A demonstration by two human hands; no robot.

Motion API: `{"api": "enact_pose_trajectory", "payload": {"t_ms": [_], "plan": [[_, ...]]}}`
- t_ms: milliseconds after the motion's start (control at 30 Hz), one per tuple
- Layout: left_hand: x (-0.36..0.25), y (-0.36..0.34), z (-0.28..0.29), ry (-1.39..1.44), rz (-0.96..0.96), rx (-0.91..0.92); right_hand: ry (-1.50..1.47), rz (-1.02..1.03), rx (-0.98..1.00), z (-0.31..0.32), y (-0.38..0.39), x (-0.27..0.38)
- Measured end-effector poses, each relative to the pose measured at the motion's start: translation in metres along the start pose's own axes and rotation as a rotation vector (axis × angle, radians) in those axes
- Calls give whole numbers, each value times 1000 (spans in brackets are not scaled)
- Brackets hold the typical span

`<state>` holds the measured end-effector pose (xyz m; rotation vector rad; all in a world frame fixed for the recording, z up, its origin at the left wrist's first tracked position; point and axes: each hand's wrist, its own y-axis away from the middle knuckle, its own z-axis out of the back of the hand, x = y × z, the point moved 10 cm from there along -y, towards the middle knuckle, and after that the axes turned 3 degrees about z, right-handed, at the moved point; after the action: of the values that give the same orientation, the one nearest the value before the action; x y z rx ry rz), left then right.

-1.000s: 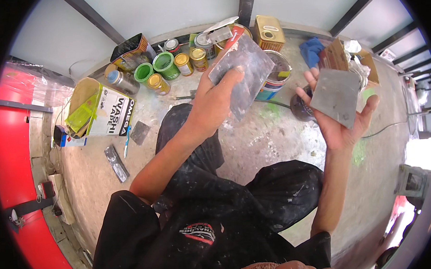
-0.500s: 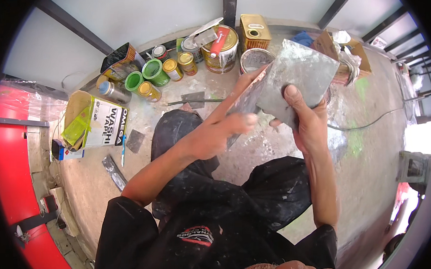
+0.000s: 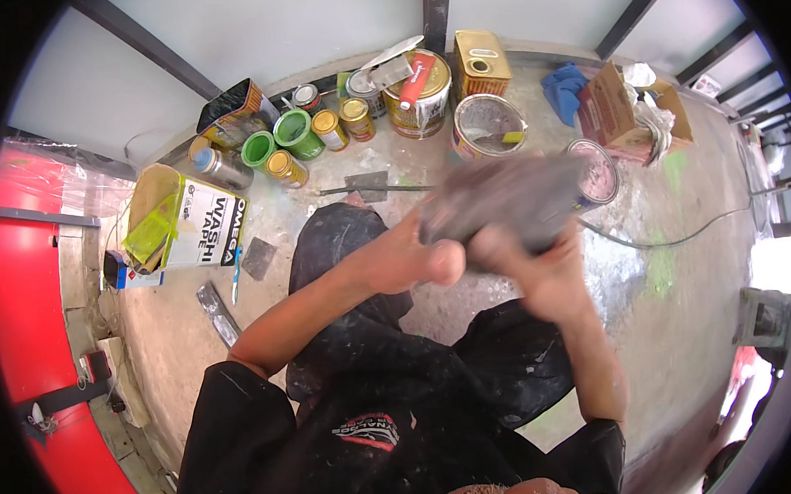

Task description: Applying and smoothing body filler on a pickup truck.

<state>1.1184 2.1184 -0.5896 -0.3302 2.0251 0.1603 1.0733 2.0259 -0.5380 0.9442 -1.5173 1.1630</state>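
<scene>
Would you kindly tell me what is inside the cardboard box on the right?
Crumpled whitish material lies in the opening of the cardboard box and hangs over its near side; anything beneath is covered.

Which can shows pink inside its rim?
The rightmost round can, beyond the right hand. Only it shows pink: the wide tub to its left is greyish inside, the green cans green.

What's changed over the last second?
Right hand swung left and left hand moved lower in view, so the gray plates they hold, apart a second ago, now overlap; blur hides whether they touch. Nothing visibly let go. Green cans and white box stayed put.
</scene>
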Motion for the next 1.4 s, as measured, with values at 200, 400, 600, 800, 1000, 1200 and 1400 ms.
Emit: {"api": "enact_pose_trajectory", "payload": {"t_ms": [200, 400, 600, 800, 1000, 1200, 1400], "plan": [[0, 8, 26, -106, 16, -253, -253, -168, 31, 16, -2, -17], [-48, 2, 67, -30, -158, -688, -441, 38, -312, 111, 6, -12], [-44, -3, 20, -50, -180, -403, -161, -122, -290, 70, -14, -20], [-4, -8, 9, 143, -101, -142, 12, -133, -97, 12, 0, -11], [-51, -16, -10, 274, -279, -50, -35, -142, -151, 15, -7, -10], [-42, -23, 14, 672, -239, -120, 221, 34, 112, -32, 8, -25], [-50, -18, 15, 542, -271, -194, 44, -158, -38, 11, -15, -25]]}}
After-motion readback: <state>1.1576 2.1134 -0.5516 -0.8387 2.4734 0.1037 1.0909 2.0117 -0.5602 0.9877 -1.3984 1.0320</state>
